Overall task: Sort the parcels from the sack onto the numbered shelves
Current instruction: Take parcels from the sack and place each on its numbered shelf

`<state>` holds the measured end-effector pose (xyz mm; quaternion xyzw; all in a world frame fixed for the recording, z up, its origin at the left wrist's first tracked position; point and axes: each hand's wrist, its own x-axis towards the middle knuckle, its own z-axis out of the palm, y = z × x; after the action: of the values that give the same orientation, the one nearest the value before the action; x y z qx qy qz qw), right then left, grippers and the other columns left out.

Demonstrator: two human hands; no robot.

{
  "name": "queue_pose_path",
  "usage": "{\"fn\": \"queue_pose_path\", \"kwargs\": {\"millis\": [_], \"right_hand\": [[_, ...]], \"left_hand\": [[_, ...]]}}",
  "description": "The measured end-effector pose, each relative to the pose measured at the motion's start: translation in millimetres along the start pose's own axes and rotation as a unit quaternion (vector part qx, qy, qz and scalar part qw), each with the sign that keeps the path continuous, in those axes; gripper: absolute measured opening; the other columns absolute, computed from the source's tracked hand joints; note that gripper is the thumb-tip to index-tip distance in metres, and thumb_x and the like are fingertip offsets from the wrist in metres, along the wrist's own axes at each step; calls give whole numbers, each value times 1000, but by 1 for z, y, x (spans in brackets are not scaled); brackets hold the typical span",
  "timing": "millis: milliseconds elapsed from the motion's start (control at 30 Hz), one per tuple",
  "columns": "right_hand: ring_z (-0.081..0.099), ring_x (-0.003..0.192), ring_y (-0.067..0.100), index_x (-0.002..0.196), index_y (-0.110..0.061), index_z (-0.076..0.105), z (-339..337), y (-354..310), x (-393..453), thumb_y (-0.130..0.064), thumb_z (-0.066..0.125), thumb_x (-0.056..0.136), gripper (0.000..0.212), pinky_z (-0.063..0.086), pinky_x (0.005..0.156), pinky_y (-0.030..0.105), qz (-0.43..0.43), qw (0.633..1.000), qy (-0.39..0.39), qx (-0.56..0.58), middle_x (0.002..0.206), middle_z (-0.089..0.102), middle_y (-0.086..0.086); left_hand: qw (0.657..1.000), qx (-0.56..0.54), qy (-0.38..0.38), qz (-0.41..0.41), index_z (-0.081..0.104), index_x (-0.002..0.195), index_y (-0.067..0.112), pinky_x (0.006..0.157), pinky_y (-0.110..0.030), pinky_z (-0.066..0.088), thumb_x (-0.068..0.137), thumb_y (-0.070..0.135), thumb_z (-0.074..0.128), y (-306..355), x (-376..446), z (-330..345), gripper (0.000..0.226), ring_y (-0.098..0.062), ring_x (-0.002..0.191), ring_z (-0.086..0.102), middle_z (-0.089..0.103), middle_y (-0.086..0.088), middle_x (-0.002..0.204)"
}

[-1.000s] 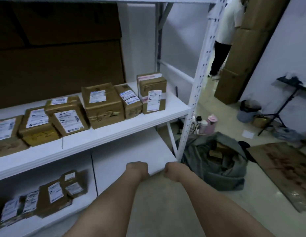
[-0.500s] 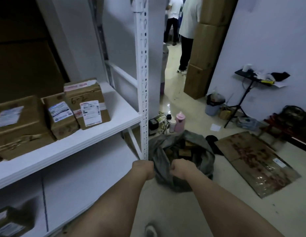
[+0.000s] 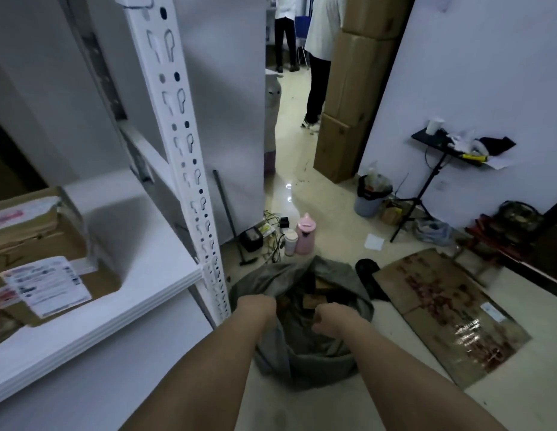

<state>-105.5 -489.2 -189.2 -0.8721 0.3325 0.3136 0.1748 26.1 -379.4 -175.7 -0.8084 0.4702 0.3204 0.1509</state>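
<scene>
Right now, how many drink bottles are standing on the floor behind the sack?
2: a pink bottle and a smaller pale bottle touching its left side, both upright just beyond the grey sack, beside the tangle of cables. Others may be hidden by the sack.

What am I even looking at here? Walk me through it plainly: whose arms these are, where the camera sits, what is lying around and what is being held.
There is no machine here. A person wears a camera on the head, looking forward and down, so both bare arms reach into the picture. The left hand and right hand hang over an open grey sack on the floor, with brown parcels inside. Both hands look curled; whether they hold anything cannot be seen. On the left, a white shelf carries a labelled cardboard parcel.
</scene>
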Motion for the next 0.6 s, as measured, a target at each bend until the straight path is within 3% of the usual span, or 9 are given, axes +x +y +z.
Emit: {"fn": "queue_pose_path", "kwargs": {"millis": [200,333,400,467,600], "right_hand": [[53,114,29,127,-11,53,-36,52,63,-35,50,97,39,43,91,35,-12,999,-44,5,128,55,10],[51,87,23,117,-11,57,-52,89,120,-38,51,94,36,40,73,32,-31,995,-89,-30,105,56,7],[52,98,25,127,-10,53,-66,115,157,-37,51,93,44,39,78,31,-50,991,-109,-55,108,55,5],[52,116,28,134,-9,48,-80,139,192,-38,52,93,51,40,86,33,-67,986,-122,-90,128,53,10],[50,120,26,134,-11,49,-92,185,250,-48,55,90,58,40,96,32,-91,977,-151,-122,133,53,8]], "left_hand": [[999,-33,-15,-10,47,127,10,95,-41,42,97,26,41,26,65,-41,34,-31,113,52,52,-12,126],[997,-77,-11,-25,46,130,11,93,-37,43,97,29,45,51,110,-59,37,-29,115,52,52,-11,127],[991,-125,-4,-47,45,132,11,92,-35,43,96,30,47,68,141,-66,40,-29,117,52,52,-11,130],[980,-183,1,-77,44,134,10,95,-35,42,96,31,49,86,168,-74,43,-29,120,50,50,-12,133],[952,-284,-4,-111,41,137,5,102,-37,38,99,30,45,112,215,-81,46,-31,125,45,44,-17,139]]}}
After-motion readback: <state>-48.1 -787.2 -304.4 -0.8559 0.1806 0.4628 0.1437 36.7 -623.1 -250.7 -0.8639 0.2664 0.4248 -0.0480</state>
